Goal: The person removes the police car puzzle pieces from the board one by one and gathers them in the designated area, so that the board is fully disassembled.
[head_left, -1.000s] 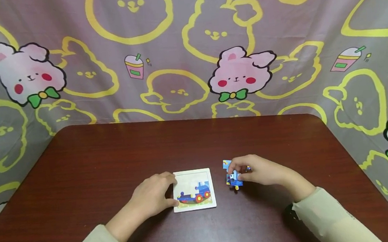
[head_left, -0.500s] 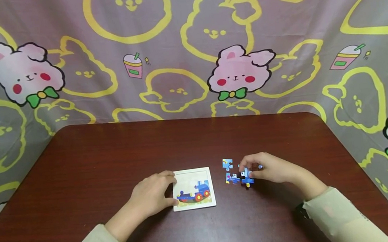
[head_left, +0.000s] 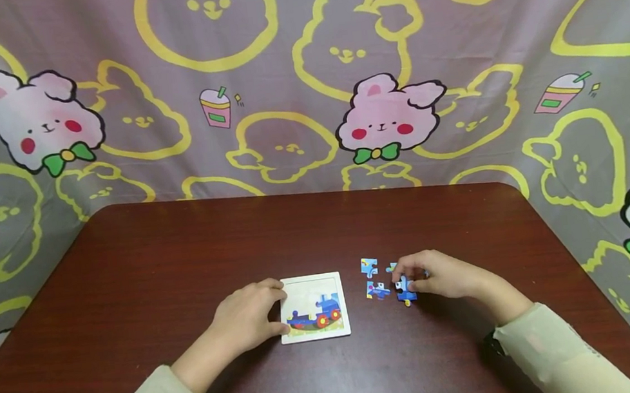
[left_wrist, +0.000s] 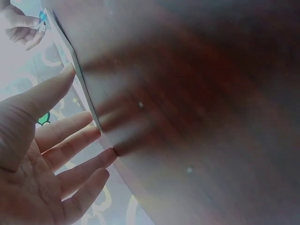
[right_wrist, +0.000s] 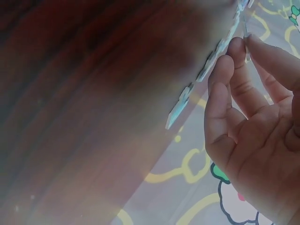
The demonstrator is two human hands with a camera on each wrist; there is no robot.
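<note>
In the head view, a square white jigsaw tray (head_left: 346, 313) lies mid-table, with a partly assembled blue train picture along its lower half. My left hand (head_left: 247, 314) rests at the tray's left side, fingers fairly straight, thumb and fingertips (left_wrist: 96, 133) touching the edge in the left wrist view. To the right of the tray, my right hand (head_left: 441, 276) pinches a blue jigsaw piece (head_left: 405, 294) with a yellow wheel between thumb and fingers; it appears edge-on as a thin sliver in the right wrist view. Fingers partly cover other pieces behind them.
Left of the right hand lie loose jigsaw pieces: a light blue one (head_left: 368, 267) and, nearer, a blue and pink one (head_left: 377, 289). Another piece (head_left: 390, 267) peeks out beyond the fingertips. The brown table (head_left: 181, 250) meets a patterned curtain (head_left: 280, 96) at its back.
My right hand has shifted right with the wheel piece, away from the tray, uncovering the loose pieces to its left. My left hand has stayed at the tray.
</note>
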